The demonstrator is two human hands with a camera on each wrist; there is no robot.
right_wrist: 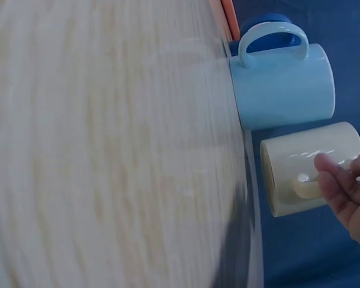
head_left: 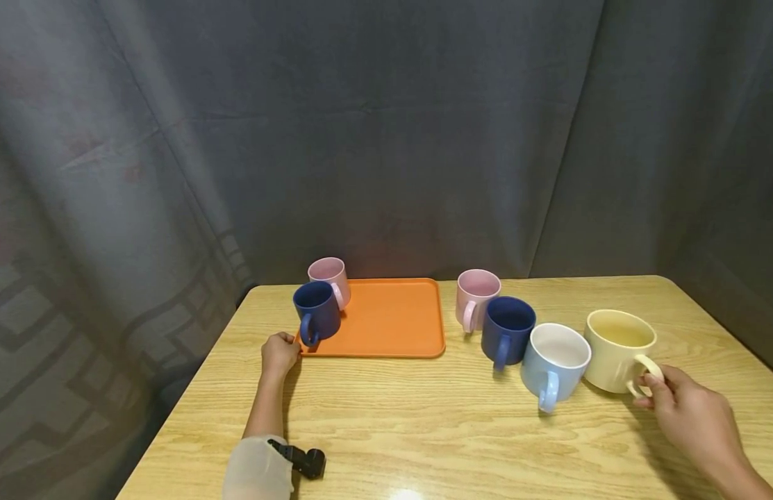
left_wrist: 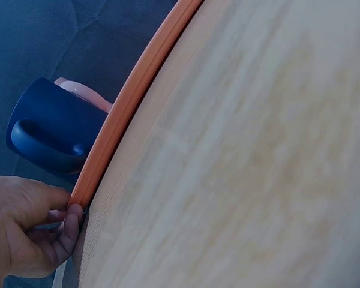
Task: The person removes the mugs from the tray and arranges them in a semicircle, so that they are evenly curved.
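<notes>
Right hand (head_left: pixel 692 413) at the near right of the wooden table (head_left: pixel 424 430), fingers curled round the handle of the yellow cup (head_left: pixel 617 347); looks like a pinch on the loop, with the thumb hidden behind it. Stands upright at the right end of a row, touching or just beside the light blue cup (head_left: pixel 556 364); next a dark blue cup (head_left: pixel 507 330), then a pink cup (head_left: pixel 476 297).

Probably hard and smooth, so a bit slippery; likely to chip or crack if bumped against its neighbour; seems fairly heavy for its size, thick walls. Best held by the handle, fingers through the loop, thumb on top.

Left hand (head_left: pixel 280 354) at the near left corner of the orange tray (head_left: pixel 392 326), thumb and fingers pinching its raised edge. Two more cups on the tray's left side: a dark blue one (head_left: pixel 316 312) in front, a pink one (head_left: pixel 330 276) behind; close together, maybe touching.
</notes>
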